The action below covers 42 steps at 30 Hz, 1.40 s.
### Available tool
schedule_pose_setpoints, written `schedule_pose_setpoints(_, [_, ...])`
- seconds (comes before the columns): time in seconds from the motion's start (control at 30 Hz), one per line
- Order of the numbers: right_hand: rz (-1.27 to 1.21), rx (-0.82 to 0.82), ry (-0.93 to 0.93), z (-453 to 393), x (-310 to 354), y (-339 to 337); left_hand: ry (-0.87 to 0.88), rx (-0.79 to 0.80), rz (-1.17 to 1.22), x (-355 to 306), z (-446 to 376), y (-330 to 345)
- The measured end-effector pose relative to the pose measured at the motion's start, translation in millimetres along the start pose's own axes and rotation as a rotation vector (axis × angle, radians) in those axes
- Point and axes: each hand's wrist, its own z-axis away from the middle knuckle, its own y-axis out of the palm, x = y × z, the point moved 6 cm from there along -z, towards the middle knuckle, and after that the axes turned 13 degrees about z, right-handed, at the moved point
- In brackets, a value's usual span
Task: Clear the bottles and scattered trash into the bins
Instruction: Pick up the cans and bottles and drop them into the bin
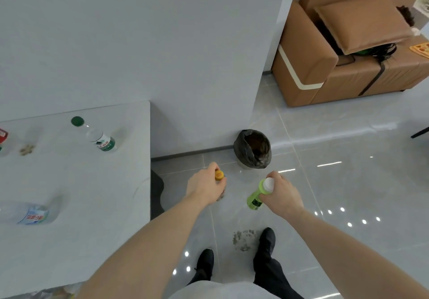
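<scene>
My left hand grips a clear bottle with an orange cap over the floor. My right hand grips a green bottle with a white cap. Both hang just in front of a small bin lined with a black bag that stands against the wall. On the white table to the left stands a clear bottle with a green cap, and another clear bottle with a blue label lies on its side. A small pile of crumbs lies near the table's far left.
A scatter of grey-green scraps lies on the tiled floor by my shoes. A red packet shows at the table's left edge. A brown sofa stands at the back right. A dark object sits under the table edge.
</scene>
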Motion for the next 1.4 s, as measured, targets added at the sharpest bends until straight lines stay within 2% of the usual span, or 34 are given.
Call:
schedule_pose_setpoints(0.27, [0.035,0.096,-0.064,-103.7,-67.6,-55.0,-0.107,-0.063,0.056,-70.5,-74.8,32.1])
schedule_pose_setpoints(0.47, [0.031,0.137,-0.054,-178.0,-86.6,-79.3,-0.137,-0.062,0.08,-99.6,-134.6,48.4])
schedule_pose_setpoints(0.8, [-0.009,0.142,0.075,-300.8,-112.8,-77.3,-0.166,0.097,0.096,-105.0,-280.7,98.4])
schedule_pose_setpoints(1.07, [-0.052,0.176,0.111,-405.9,-142.5,-22.8,-0.139,0.115,0.106,-95.5,-378.1,153.0])
schedule_pose_setpoints(1.4, [-0.055,0.213,0.119,-505.9,-181.1,88.6,-0.189,0.119,0.132,-36.6,-488.5,280.3])
